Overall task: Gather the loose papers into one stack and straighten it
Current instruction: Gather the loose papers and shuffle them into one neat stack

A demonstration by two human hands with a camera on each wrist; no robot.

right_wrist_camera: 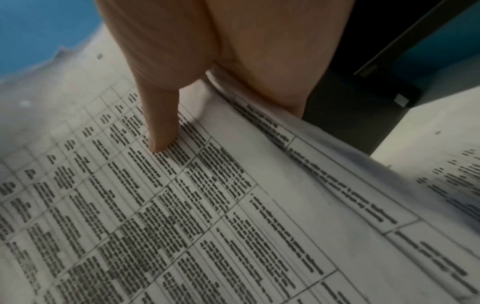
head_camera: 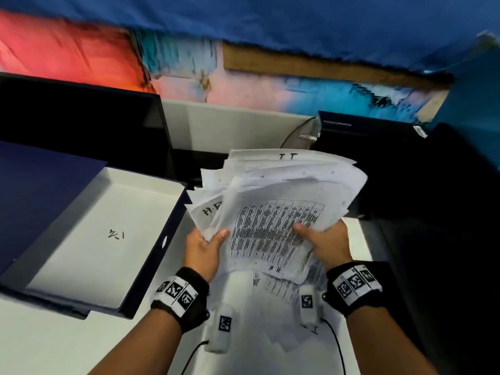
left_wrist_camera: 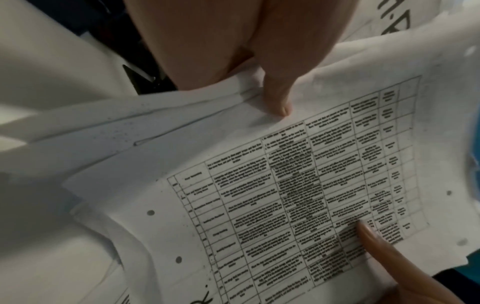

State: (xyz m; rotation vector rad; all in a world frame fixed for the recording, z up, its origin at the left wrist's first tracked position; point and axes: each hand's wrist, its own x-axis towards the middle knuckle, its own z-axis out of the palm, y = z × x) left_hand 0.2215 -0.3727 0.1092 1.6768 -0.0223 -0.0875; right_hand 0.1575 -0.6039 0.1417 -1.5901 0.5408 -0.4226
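Between left hand (head_camera: 203, 250) and right hand (head_camera: 326, 243), uneven paper stack (head_camera: 276, 201).

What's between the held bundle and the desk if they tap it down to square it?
Loose sheets lie on the white desk directly under the paper bundle held by the left hand and right hand; nothing else visible.

Dim, motion-blurred frames; smeared, glitchy background.

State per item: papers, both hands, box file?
bundle of papers: lifted, fanned, edges uneven
left hand: pinches the bundle's left edge
right hand: grips its right edge, thumb on top
loose sheets: flat on the table
box file: open, holds no papers
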